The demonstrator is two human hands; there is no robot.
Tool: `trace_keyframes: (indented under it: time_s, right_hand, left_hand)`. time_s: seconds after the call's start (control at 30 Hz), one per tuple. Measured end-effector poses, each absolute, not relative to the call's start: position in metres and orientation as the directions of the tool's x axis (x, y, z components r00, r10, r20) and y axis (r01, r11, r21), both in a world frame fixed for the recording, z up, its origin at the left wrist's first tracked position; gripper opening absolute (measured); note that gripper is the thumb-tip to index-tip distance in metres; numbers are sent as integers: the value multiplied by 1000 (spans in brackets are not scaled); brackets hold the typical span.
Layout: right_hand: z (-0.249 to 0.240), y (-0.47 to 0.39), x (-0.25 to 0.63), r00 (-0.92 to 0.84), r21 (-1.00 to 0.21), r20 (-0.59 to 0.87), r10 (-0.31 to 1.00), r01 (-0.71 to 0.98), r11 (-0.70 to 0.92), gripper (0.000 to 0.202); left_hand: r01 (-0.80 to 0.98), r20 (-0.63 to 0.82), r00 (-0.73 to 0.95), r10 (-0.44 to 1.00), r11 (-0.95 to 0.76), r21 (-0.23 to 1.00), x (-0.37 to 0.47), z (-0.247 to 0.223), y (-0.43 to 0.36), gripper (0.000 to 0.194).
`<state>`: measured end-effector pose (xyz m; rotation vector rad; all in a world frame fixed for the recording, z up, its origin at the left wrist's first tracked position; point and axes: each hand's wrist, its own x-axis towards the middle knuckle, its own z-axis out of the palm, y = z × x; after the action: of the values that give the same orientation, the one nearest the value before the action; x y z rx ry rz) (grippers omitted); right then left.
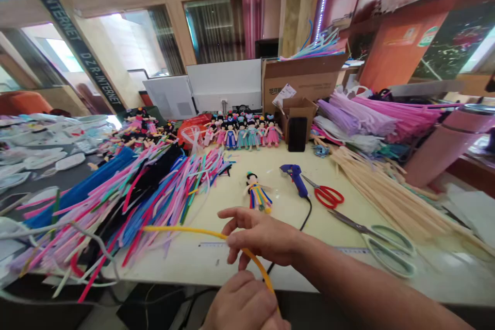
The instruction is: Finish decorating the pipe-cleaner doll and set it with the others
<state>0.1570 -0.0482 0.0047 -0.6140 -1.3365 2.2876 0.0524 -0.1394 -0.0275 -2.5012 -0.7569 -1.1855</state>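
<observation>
A long yellow pipe cleaner [181, 228] runs between my two hands, its free end reaching left over the loose stems. My left hand [243, 303], low at the front edge of the table, is closed in a fist around its lower part. Above it, my right hand [263, 234] has thumb and fingers lightly closed on the middle of the stem, index finger stretched out. Just beyond lies a small pipe-cleaner doll [257, 193] with a striped skirt of blue, yellow and red.
A blue glue gun [296, 179], red-handled scissors [328, 196] and larger green-handled scissors [390, 247] lie to the right. Coloured pipe cleaners [135, 201] heap on the left, beige ones [386, 196] on the right. Finished dolls [242, 134], a phone [297, 134] and a pink bottle [444, 147] stand farther back.
</observation>
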Motion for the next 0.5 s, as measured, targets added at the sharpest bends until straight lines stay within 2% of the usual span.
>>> trace_keyframes:
  time_s: [0.07,0.17,0.27,0.33,0.37,0.4,0.43,0.5]
  right_hand:
    - [2,-44,162,-779,-884,-149,610,-172,-435,60]
    - [3,-29,176,-717,-921,-113,688,-184,-344,45]
    - [11,-7,197,-588,-988,-72,806,-68,-138,27]
    - [17,8,211,-482,-995,5,876,86,53,21]
    - [18,14,217,-449,-968,72,891,185,171,21]
    - [19,20,222,-430,-912,142,891,293,287,22]
    - [19,24,225,-426,-832,204,882,399,385,23]
    - [15,30,229,-440,-663,271,856,560,498,24]
  left_hand:
    - [505,769,573,285,-861,-57,63,-33,-131,33]
    - [436,724,607,328,-899,42,66,-30,-117,43]
    - [509,644,528,553,-814,281,50,-14,-89,39]
    - [591,512,315,799,-587,553,35,-2,-61,30]
    - [567,415,206,886,-454,687,29,2,-45,24]
    - [482,327,131,936,-348,804,24,6,-28,19]
    - [357,264,68,962,-270,894,20,9,-12,23]
    - [98,158,5,987,-158,983,16,11,17,39]
